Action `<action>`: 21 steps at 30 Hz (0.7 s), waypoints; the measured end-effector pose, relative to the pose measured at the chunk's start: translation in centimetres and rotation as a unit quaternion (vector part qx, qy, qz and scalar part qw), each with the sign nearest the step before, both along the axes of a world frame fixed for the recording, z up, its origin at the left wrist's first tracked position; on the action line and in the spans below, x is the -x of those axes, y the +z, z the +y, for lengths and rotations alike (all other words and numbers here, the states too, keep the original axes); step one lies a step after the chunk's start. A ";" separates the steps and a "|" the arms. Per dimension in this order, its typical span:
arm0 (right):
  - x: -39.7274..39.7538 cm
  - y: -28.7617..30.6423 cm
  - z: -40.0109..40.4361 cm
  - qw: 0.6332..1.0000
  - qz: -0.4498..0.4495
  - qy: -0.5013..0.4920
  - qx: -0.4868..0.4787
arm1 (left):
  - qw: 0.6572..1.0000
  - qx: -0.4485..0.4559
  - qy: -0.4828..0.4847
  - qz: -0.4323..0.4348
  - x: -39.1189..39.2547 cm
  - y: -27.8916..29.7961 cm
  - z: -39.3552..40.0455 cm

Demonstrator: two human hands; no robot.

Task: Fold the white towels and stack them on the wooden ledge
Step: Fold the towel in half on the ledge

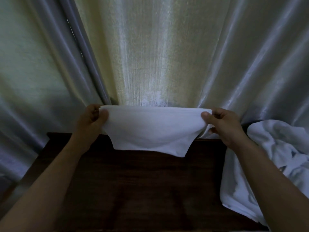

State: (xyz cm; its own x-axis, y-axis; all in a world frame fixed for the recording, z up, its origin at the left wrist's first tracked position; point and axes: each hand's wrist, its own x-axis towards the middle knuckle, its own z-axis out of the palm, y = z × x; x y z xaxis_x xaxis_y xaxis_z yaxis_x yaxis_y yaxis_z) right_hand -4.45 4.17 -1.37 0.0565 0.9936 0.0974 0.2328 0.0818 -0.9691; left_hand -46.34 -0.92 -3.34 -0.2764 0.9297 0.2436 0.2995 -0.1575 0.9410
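Had both arms stretched out, my left hand [91,118] and right hand [222,124] each pinching an end of the white towel [150,128], thumbs on top. It sagged between my fingers above the wooden ledge [142,181]. Probably folded double, too dim to tell. More towels [275,148] were heaped right of my right fingers.

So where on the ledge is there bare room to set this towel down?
The dark wooden ledge shows bare wood between the forearms, from below the held towel toward the camera. Its right side is crowded: a heap of unfolded towels spills over that edge. Left hand and right hand pinch the towel's corners.
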 end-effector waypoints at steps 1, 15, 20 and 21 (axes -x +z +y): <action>0.0 0.0 0.1 1.000 0.014 0.005 0.011 | 0.999 0.004 0.002 0.032 0.3 -0.2 0.2; 0.3 -2.2 5.2 0.986 0.100 0.047 0.126 | 0.993 0.109 0.005 0.044 1.2 -1.1 6.3; 1.0 -0.8 4.2 0.997 0.077 0.027 -0.008 | 0.997 0.061 -0.036 -0.022 1.2 -0.2 4.8; 1.0 -0.6 3.3 0.997 0.060 0.036 -0.023 | 0.997 0.056 -0.045 -0.025 1.3 -0.4 4.1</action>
State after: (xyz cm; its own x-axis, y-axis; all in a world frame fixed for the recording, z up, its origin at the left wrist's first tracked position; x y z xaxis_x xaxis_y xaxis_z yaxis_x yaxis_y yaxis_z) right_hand -5.41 7.51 -1.99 -0.0004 0.9902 0.1396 0.1072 0.1388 -0.9845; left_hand -47.62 3.15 -3.74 -0.2002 0.9717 0.1251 0.2404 -0.0750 0.9678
